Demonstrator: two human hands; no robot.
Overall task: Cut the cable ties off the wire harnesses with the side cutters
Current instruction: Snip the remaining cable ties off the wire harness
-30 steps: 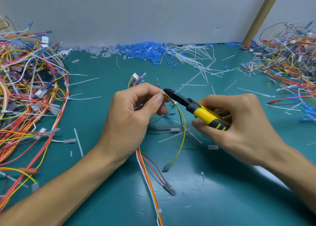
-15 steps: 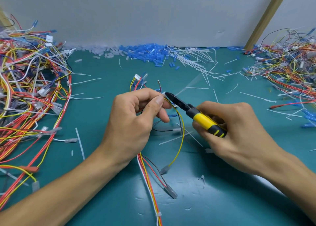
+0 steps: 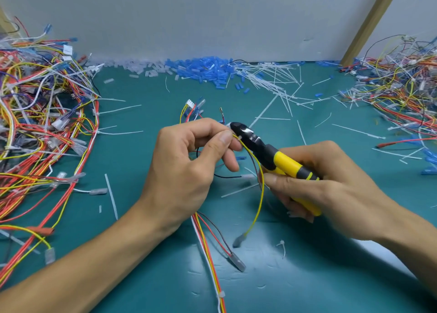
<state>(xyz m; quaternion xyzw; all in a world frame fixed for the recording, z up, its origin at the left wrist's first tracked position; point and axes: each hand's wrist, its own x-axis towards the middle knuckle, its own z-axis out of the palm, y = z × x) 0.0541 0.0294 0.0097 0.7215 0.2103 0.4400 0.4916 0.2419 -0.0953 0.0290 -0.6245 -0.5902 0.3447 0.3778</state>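
My left hand (image 3: 189,170) pinches a wire harness (image 3: 208,244) of red, yellow and white wires just above the teal mat. A white cable tie (image 3: 239,137) sits on its yellow wire right at my fingertips. My right hand (image 3: 328,189) grips the yellow and black handles of the side cutters (image 3: 272,155). Their black jaws lie against the tie beside my left thumb. Another white tie (image 3: 221,295) still wraps the harness near the bottom edge.
Tangled harness piles lie at the left (image 3: 40,133) and the far right (image 3: 402,92). Cut white ties (image 3: 272,81) and blue sleeves (image 3: 205,71) are heaped along the grey back wall. Loose tie scraps (image 3: 111,196) dot the teal mat (image 3: 142,241). A wooden strut (image 3: 369,24) leans at the back right.
The cutter jaws have stayed at the tie by my left thumb. My right hand has shifted slightly on the handles. The harness has barely moved.
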